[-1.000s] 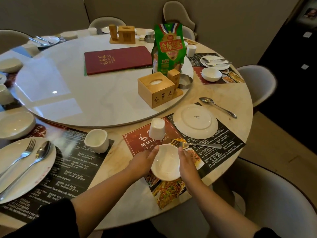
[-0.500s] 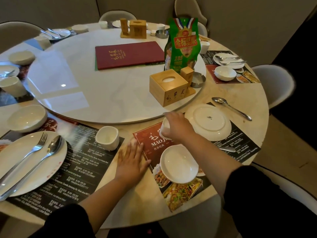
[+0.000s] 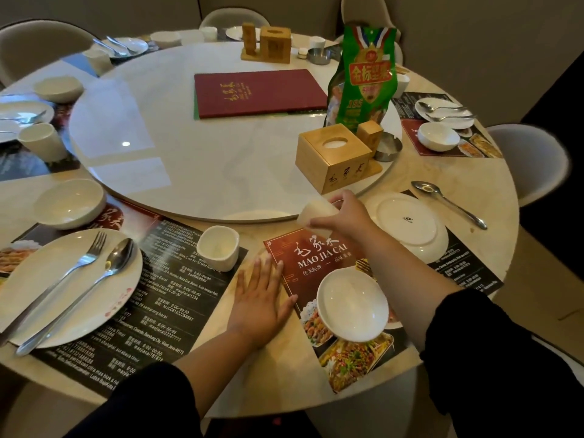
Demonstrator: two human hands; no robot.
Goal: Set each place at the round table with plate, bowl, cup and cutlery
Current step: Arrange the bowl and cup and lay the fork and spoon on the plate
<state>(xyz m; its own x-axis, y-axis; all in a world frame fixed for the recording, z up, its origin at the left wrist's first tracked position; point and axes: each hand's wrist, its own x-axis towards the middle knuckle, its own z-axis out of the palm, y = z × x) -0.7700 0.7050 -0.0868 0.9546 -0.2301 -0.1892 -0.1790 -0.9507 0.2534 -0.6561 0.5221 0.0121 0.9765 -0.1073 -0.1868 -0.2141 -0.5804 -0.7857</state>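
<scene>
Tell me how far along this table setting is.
Done: the left place, where a round white plate carries steel cutlery. In hand: right hand grips a small white cup, tilted; left hand rests flat. Left: the upside-down white plate and stray steel spoon.

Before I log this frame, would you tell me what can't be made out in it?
- Head view: the fork shows only its tines; the right forearm covers the rest.
- Head view: the cup in the right hand is blurred; which way its mouth faces is unclear.
- Head view: the far-left plate is cut off by the frame edge.
</scene>
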